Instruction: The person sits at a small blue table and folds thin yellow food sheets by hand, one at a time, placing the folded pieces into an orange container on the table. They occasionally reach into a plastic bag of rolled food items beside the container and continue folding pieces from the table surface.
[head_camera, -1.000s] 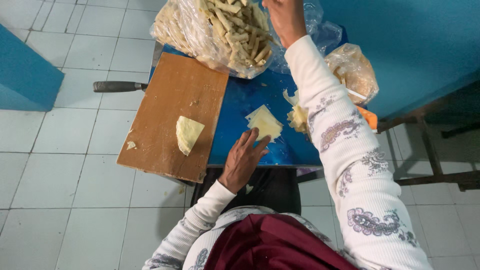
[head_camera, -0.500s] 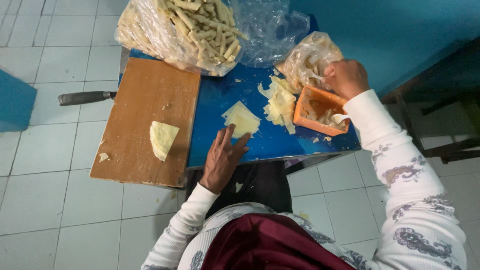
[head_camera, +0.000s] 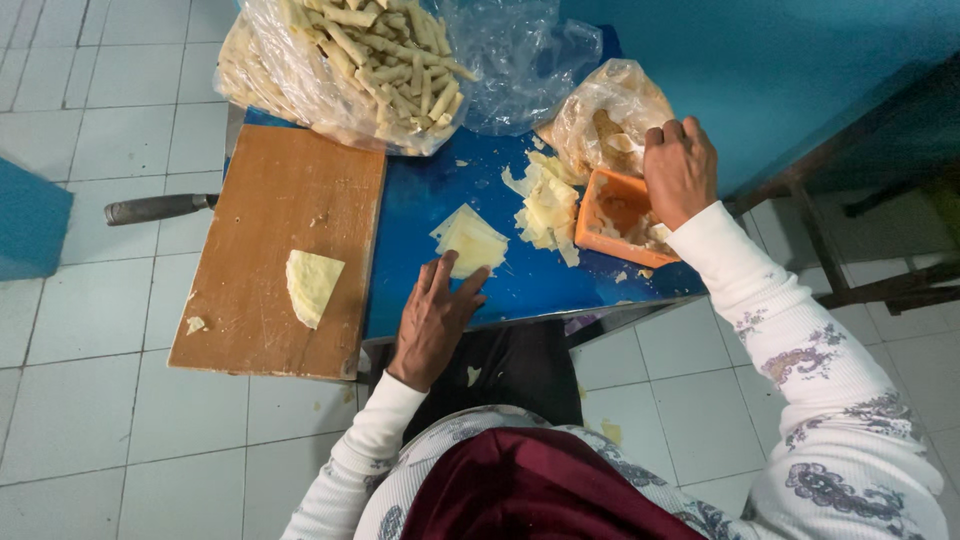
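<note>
From my remote seat I look down over a seated person at a small blue bench (head_camera: 420, 200) on a white tiled floor (head_camera: 80, 420). The left hand (head_camera: 432, 320) lies flat near the bench's front edge, fingers (head_camera: 438, 282) spread wide and holding nothing — the fingertips touch the near corner of a pale square wrapper stack (head_camera: 468, 240). The right hand (head_camera: 680, 172) is curled knuckles-up over an orange tray (head_camera: 605, 205) at the bench's right end; I cannot tell whether it pinches any filling, since the fingertips are hidden beneath the hand. Both arms wear white sleeves with a purple floral print.

Between the stack and the tray sits a loose heap of wrappers (head_camera: 548, 205), some overhanging others. Just behind the tray, touching it, is a clear bag (head_camera: 610, 115) with brownish contents. At the back of the bench, a large clear bag of rolls (head_camera: 350, 60) — thin, pale, finger-shaped pieces piled many deep — spills over the far-left corner, and an emptier crumpled plastic bag (head_camera: 520, 60) lies beside it.

A wooden board (head_camera: 270, 210) covers the bench's left part and juts past its front edge. On it lies one folded wrapper (head_camera: 312, 285), with a small scrap (head_camera: 195, 324) near the board's front-left corner. A knife handle (head_camera: 155, 208), dark and round, sticks out leftward from under the board. Blue walls stand at right and far left.
</note>
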